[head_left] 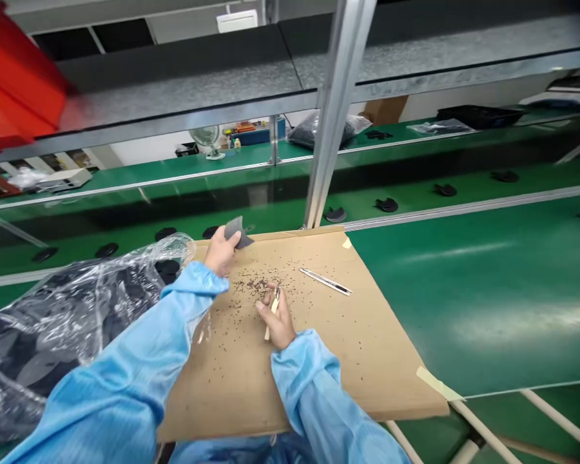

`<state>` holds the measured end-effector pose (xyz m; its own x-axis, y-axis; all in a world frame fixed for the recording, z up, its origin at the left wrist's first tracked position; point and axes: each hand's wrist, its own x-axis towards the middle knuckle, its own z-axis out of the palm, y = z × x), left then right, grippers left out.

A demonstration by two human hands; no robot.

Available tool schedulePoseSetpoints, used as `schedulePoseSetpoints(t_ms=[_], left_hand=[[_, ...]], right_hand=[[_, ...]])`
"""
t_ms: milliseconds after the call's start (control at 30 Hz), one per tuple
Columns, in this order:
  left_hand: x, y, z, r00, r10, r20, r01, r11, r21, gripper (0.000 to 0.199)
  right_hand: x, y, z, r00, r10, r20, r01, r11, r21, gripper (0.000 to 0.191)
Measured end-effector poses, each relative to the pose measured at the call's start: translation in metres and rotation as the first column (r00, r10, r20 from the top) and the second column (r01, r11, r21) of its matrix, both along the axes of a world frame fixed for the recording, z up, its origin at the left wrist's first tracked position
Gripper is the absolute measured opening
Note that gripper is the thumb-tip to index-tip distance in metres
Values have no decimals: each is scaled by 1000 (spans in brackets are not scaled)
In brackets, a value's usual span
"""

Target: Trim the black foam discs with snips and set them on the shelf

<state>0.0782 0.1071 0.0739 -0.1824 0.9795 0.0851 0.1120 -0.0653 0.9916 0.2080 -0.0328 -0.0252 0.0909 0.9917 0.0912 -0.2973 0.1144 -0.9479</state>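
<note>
My left hand (220,251) is closed on a dark grey piece (239,233), held up over the far left edge of the cardboard sheet (319,380). Nearer to me, my right hand (278,319) grips a small light-handled tool (273,312) with a metal tip pointing away. Many tiny black bits (254,285) are scattered over the cardboard, densest between the two hands. A slim cutter knife (325,281) lies on the cardboard to the right of my right hand.
A clear plastic bag (72,309) of dark pieces lies at left. Behind the cardboard stands a metal post (331,122). Black curved pieces (386,205) sit along the green belt (270,206). A red bin (19,77) is on the upper shelf.
</note>
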Motion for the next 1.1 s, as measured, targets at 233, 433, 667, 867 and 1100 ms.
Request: schedulePoseSetpoints(t_ms=[233,433,667,867,1100], left_hand=[[-72,-163,-31,862,-3,507,180,937,-300,41],[-96,-205,-72,737,-8,676,283,912,-298,49],[-101,-207,-82,663,-71,746,349,910,-224,43],[-101,-207,-80,679,-85,729,361,904,-230,45],[-102,-207,-84,697,-101,710,376,894,-242,54]], right_hand=[[-5,-17,2,838,37,544,-203,947,249,57],[-29,-45,6,519,-196,832,-372,824,427,48],[-33,-51,4,399,-269,877,-421,796,436,42],[-34,-50,4,369,-283,885,-436,788,434,41],[-34,-48,1,333,-295,896,-453,783,426,40]])
